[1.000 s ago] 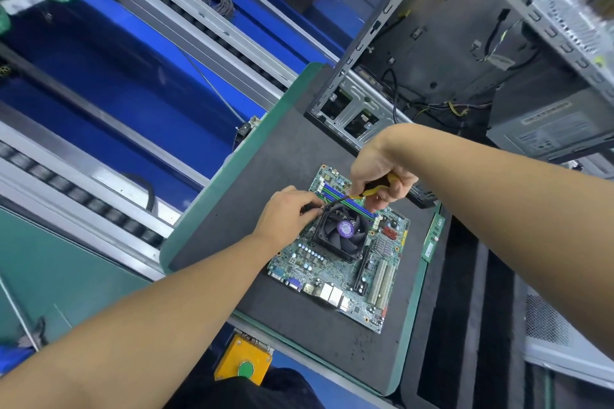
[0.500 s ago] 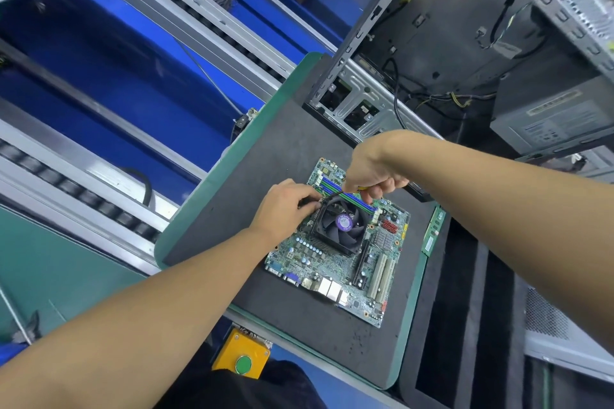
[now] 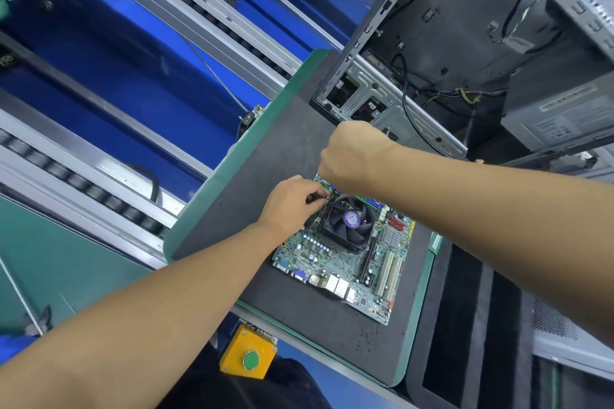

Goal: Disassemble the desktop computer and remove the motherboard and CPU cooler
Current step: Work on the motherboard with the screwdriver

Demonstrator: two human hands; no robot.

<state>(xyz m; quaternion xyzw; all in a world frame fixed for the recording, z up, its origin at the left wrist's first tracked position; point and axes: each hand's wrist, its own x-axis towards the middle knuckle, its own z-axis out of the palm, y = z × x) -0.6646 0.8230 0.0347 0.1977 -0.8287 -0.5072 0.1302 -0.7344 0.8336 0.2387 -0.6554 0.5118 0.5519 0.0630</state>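
Observation:
The green motherboard (image 3: 332, 262) lies flat on a dark mat (image 3: 265, 149). Its black CPU cooler (image 3: 349, 222), a fan with a purple sticker, sits on the board's far half. My left hand (image 3: 292, 202) pinches a thin metal tip at the cooler's far-left corner. My right hand (image 3: 349, 156) is a closed fist just above that corner, knuckles toward me; the screwdriver handle in it is hidden. The open computer case (image 3: 448, 26) stands behind the board, with loose cables inside.
A grey power supply (image 3: 558, 109) sits in the case at the right. A yellow box with a green button (image 3: 247, 352) hangs below the mat's near edge. A roller conveyor (image 3: 83, 176) runs along the left. A small green card (image 3: 435, 242) lies at the mat's right rim.
My right hand has turned and risen over the cooler's far-left corner, so the yellow handle is hidden. My left hand stays pinched at that corner.

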